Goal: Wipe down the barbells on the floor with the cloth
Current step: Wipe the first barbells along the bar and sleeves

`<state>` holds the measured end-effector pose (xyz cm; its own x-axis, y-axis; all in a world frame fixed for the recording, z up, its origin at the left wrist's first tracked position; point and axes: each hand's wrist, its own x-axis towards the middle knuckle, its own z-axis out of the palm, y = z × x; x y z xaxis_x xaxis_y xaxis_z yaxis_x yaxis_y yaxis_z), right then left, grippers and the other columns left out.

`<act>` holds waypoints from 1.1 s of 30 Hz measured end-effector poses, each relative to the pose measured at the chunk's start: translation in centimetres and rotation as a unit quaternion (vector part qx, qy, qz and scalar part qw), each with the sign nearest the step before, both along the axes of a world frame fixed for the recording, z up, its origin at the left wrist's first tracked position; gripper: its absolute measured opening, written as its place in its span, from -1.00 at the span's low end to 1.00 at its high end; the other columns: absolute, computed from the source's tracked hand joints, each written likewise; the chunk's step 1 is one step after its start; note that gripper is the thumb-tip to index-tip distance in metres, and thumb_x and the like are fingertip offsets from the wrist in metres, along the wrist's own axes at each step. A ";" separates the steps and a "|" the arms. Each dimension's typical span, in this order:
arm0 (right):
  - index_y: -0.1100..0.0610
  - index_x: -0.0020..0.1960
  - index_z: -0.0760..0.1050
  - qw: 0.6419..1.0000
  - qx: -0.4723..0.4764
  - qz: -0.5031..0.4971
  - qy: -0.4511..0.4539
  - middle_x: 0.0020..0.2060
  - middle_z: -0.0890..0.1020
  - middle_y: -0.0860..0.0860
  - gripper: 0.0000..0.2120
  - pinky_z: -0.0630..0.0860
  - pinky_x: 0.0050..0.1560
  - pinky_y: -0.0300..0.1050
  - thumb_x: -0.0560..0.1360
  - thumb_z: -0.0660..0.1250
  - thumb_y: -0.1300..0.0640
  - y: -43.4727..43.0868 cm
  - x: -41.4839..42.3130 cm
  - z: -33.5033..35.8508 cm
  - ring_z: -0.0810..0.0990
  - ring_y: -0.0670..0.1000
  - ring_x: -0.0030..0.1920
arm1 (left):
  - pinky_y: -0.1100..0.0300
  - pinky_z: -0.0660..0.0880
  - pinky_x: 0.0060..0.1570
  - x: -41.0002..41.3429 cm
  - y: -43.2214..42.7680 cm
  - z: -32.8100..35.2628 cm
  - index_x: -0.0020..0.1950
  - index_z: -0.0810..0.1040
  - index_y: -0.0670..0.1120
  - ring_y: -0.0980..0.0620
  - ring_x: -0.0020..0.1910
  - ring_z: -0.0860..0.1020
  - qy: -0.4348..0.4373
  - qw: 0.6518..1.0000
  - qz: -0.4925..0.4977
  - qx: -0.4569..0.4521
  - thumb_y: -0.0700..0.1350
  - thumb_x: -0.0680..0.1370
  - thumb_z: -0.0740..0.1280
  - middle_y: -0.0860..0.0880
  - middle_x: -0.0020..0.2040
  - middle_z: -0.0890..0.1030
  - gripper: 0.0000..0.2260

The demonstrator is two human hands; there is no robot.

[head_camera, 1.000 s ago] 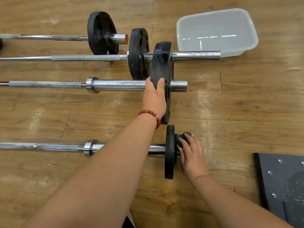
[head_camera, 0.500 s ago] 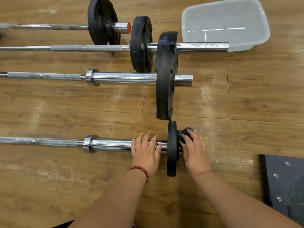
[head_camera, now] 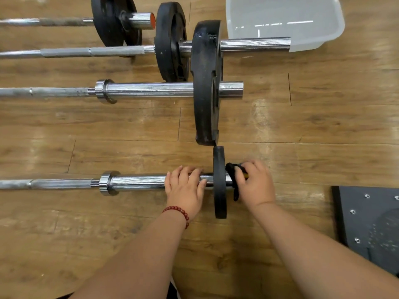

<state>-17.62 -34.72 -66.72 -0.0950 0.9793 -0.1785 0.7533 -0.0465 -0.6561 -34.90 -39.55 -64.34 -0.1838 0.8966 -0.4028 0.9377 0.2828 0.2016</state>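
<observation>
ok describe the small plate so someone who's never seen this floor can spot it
Four barbells lie on the wood floor; take the nearest barbell. On its sleeve, between the left hand and right hand, stands the small plate: black, thinner and much smaller than the big plate just beyond.

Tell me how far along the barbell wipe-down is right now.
Done: nothing here proves any bar finished. In hand: the right hand grips the black cloth on the sleeve end of the nearest barbell, outside its small plate, while the left hand rests on the sleeve. Left: that bar's shaft, and possibly the other barbells.
</observation>
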 end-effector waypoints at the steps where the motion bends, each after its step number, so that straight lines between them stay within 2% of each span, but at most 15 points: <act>1: 0.16 0.04 0.57 0.999 -0.006 -0.025 0.032 0.16 0.51 0.00 -0.73 0.32 0.20 -0.19 0.58 0.16 0.03 -0.8 0.1 0.0 0.43 0.03 0.24 | 0.03 -0.27 0.45 0.0 0.0 0.0 0.47 0.21 0.13 0.02 0.48 -0.02 -0.002 1.000 -0.002 0.001 0.09 0.65 -0.07 0.09 0.46 0.21 -0.61; 3: 0.13 0.12 0.54 0.990 -0.012 -0.097 0.099 0.30 0.42 -0.07 -0.82 0.21 0.28 -0.31 0.57 0.25 0.12 -3.2 0.3 0.4 0.31 -0.15 0.33 | 0.02 -0.26 0.45 0.0 0.0 0.0 0.47 0.21 0.13 0.02 0.48 -0.01 0.001 1.000 -0.002 0.007 0.09 0.65 -0.07 0.08 0.46 0.21 -0.61; 5: 0.09 0.10 0.53 0.976 -0.047 -0.164 0.135 0.27 0.44 -0.08 -0.84 0.28 0.24 -0.28 0.55 0.31 0.09 -4.1 0.2 1.2 0.32 -0.19 0.28 | 0.01 -0.24 0.46 0.1 0.0 0.0 0.47 0.21 0.12 0.01 0.48 0.00 0.005 1.000 -0.004 0.006 0.09 0.65 -0.06 0.08 0.46 0.21 -0.61; 8: 0.07 -0.03 0.47 0.968 -0.090 -0.208 0.107 0.04 0.50 -0.01 -0.82 0.37 -0.10 -0.22 0.52 0.32 -0.05 -1.4 -0.2 1.9 0.50 -0.01 0.07 | 0.00 -0.23 0.46 0.1 -0.1 0.1 0.47 0.22 0.11 0.01 0.48 0.00 0.005 1.000 -0.004 0.002 0.09 0.65 -0.07 0.07 0.46 0.21 -0.61; 9: 0.06 0.07 0.48 0.968 -0.111 -0.202 0.096 0.06 0.48 -0.02 -0.78 0.37 -0.09 -0.22 0.54 0.30 -0.06 -0.2 -0.3 2.0 0.49 0.00 0.05 | 0.00 -0.23 0.46 0.1 0.0 0.1 0.46 0.22 0.11 0.01 0.48 0.00 0.007 1.000 -0.003 0.003 0.09 0.65 -0.07 0.07 0.46 0.21 -0.62; 11: 0.02 0.32 0.44 0.960 -0.170 -0.181 0.126 0.18 0.44 -0.04 -0.66 0.33 0.12 -0.20 0.58 0.22 -0.02 1.2 -0.3 1.3 0.44 -0.01 0.15 | 0.01 -0.23 0.46 0.1 -0.1 0.0 0.46 0.23 0.11 0.01 0.47 0.01 0.011 1.000 -0.003 0.009 0.09 0.65 -0.06 0.07 0.45 0.22 -0.62; 13: -0.02 0.29 0.51 0.913 -0.247 -0.231 0.229 0.21 0.52 -0.03 -0.69 0.35 0.24 -0.15 0.59 0.19 -0.01 1.4 -0.3 0.8 0.47 0.03 0.23 | 0.01 -0.23 0.46 0.2 -0.1 -0.2 0.46 0.24 0.11 0.01 0.47 0.02 0.011 1.000 -0.002 0.015 0.10 0.65 -0.06 0.07 0.45 0.23 -0.62; 15: -0.01 0.25 0.54 0.840 -0.296 -0.346 0.296 0.14 0.57 0.00 -0.69 0.46 0.12 -0.09 0.59 0.17 -0.06 0.4 -0.8 1.4 0.51 0.08 0.18 | 0.01 -0.22 0.46 0.2 -0.1 -0.4 0.45 0.24 0.12 0.01 0.46 0.03 0.012 1.000 -0.003 0.020 0.10 0.65 -0.05 0.07 0.44 0.24 -0.62; 16: 0.00 0.30 0.50 0.823 -0.294 -0.383 0.299 0.17 0.55 0.01 -0.66 0.43 0.11 -0.13 0.61 0.14 -0.06 -0.4 -1.0 1.5 0.48 0.08 0.21 | 0.01 -0.22 0.46 0.2 -0.1 -0.4 0.45 0.25 0.12 0.01 0.46 0.03 0.014 1.000 -0.002 0.022 0.09 0.65 -0.05 0.07 0.44 0.24 -0.62; 18: 0.01 0.40 0.41 0.817 -0.282 -0.415 0.284 0.26 0.48 0.00 -0.61 0.29 0.22 -0.17 0.63 0.09 -0.06 -1.5 -1.4 1.8 0.40 0.07 0.31 | 0.00 -0.21 0.46 0.2 -0.2 -0.5 0.45 0.26 0.12 0.01 0.46 0.03 0.017 1.000 0.000 0.025 0.09 0.65 -0.04 0.07 0.43 0.25 -0.62; 20: 0.04 0.38 0.43 0.796 -0.315 -0.430 0.287 0.19 0.50 0.00 -0.58 0.30 0.25 -0.13 0.61 0.11 -0.12 -1.0 -1.5 1.6 0.43 0.08 0.28 | -0.01 -0.20 0.46 0.2 -0.2 -0.5 0.44 0.27 0.11 0.00 0.47 0.04 0.013 1.000 0.000 0.026 0.09 0.65 -0.04 0.06 0.43 0.26 -0.62; 23: 0.10 0.12 0.59 0.747 -0.397 -0.424 0.323 -0.01 0.63 0.09 -0.54 0.51 0.18 0.08 0.50 0.23 -0.25 1.1 -0.8 1.3 0.59 0.15 0.06 | -0.01 -0.19 0.46 0.3 -0.2 -0.5 0.44 0.27 0.12 0.00 0.46 0.05 0.015 0.999 0.000 0.032 0.09 0.64 -0.04 0.06 0.42 0.26 -0.63; 25: 0.08 0.02 0.58 0.728 -0.398 -0.441 0.343 -0.01 0.63 0.09 -0.58 0.52 0.19 0.10 0.48 0.25 -0.26 0.5 -0.7 0.6 0.60 0.14 0.07 | 0.00 -0.20 0.46 0.3 -0.3 -0.7 0.43 0.28 0.12 0.00 0.46 0.04 0.015 0.999 -0.001 0.038 0.09 0.64 -0.04 0.07 0.41 0.27 -0.63; 29: 0.09 0.37 0.40 0.696 -0.405 -0.497 0.323 0.17 0.52 0.03 -0.39 0.37 0.28 0.00 0.54 0.09 -0.33 -3.3 -1.8 0.4 0.48 0.10 0.18 | 0.01 -0.22 0.45 0.4 -0.4 -0.9 0.43 0.29 0.12 0.00 0.45 0.06 0.016 0.999 0.003 0.051 0.09 0.64 -0.03 0.06 0.41 0.28 -0.63; 33: 0.04 0.30 0.47 0.648 -0.403 -0.505 0.404 0.15 0.59 0.07 -0.36 0.45 0.24 0.08 0.44 0.19 -0.40 -1.3 -2.1 -0.1 0.56 0.13 0.13 | 0.03 -0.24 0.44 0.3 -0.3 -1.0 0.43 0.28 0.13 0.01 0.44 0.05 0.017 0.999 0.000 0.049 0.09 0.64 -0.03 0.07 0.40 0.28 -0.63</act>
<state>-19.67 -36.04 -66.78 0.1409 0.2345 -0.9618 -0.5018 -0.8206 -0.2736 -34.60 -39.88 -65.30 -0.1970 0.9315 -0.3058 0.9444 0.2641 0.1961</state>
